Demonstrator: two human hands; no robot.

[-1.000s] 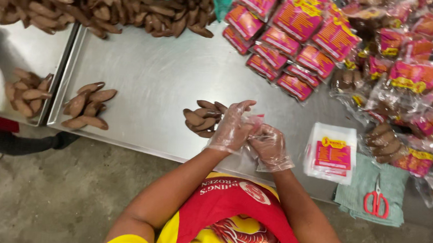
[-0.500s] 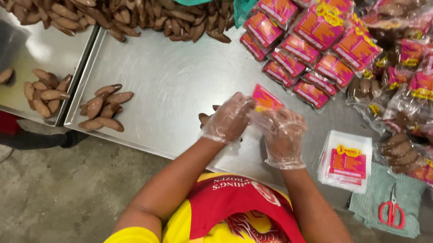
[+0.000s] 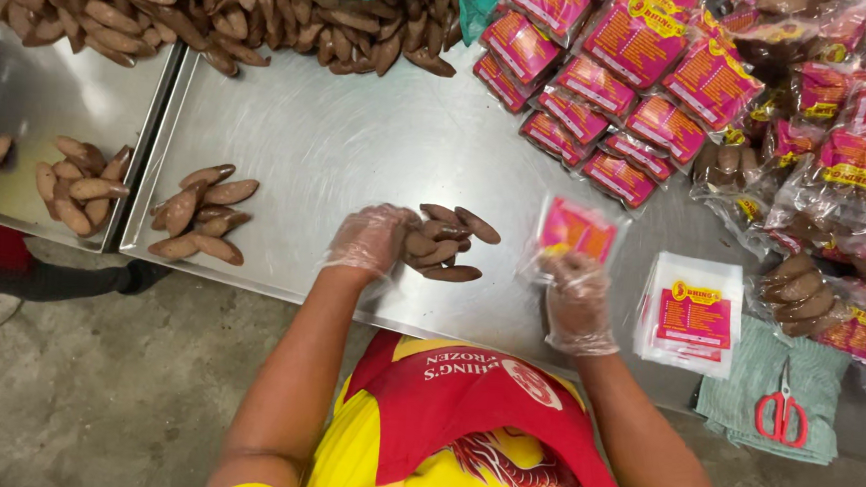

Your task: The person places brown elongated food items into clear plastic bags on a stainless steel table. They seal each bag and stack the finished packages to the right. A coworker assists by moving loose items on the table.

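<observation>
- Left hand [image 3: 371,238], in a thin clear glove: fingers curled loosely over the near edge of a small heap of brown spindle-shaped pieces [image 3: 445,244] on the steel table [image 3: 359,149]; whether any piece is actually pinched cannot be told.
- Right hand [image 3: 577,300], gloved alike: fingers closed on the lower edge of one clear bag with a pink label [image 3: 574,232], held up just right of the heap; the bag looks empty.
- Done, by the look of it: sealed pink-labelled packs [image 3: 602,93] lie in rows beyond the held bag.
- Left, by the look of it: a stack of flat unfilled bags [image 3: 691,324] just right of the right hand; two more small heaps [image 3: 199,214] well left of the left hand; a long mound of loose pieces [image 3: 207,4] along the far edge.
- Red-handled scissors [image 3: 782,407] rest on a green cloth [image 3: 744,398], further right.
</observation>
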